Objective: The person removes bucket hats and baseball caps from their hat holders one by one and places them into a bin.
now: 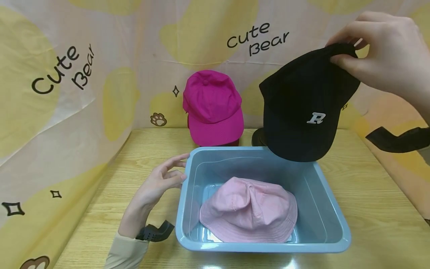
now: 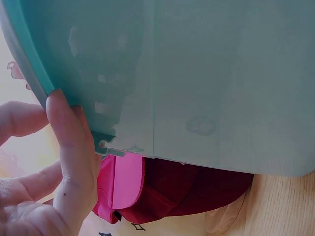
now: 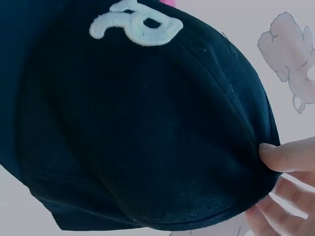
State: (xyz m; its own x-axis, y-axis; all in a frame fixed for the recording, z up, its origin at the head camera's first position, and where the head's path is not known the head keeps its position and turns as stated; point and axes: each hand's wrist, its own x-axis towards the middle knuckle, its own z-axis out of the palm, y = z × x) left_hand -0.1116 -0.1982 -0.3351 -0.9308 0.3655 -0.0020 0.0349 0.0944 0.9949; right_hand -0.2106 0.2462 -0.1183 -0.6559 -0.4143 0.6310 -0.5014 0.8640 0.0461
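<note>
My right hand point(image 1: 389, 52) pinches the crown of a black baseball cap point(image 1: 302, 97) between thumb and fingers. The cap hangs brim down, its white letter R facing me, at the back right rim of a blue plastic basin point(image 1: 330, 198). The right wrist view shows the thumb pressed on the black cloth point(image 3: 147, 123). Inside the basin lies a pale pink bucket hat point(image 1: 250, 211), its crown creased. At the basin's left side my left hand point(image 1: 161, 179) touches the rim and outer wall with loosely bent fingers; they do not wrap over the rim.
Behind the basin a magenta cap point(image 1: 213, 101) sits above a dark red one point(image 2: 197, 189), partly hidden. A round black base point(image 1: 258, 137) shows beside the black cap. Printed cloth point(image 1: 161, 30) encloses the wooden tabletop point(image 1: 376, 194) at back and sides.
</note>
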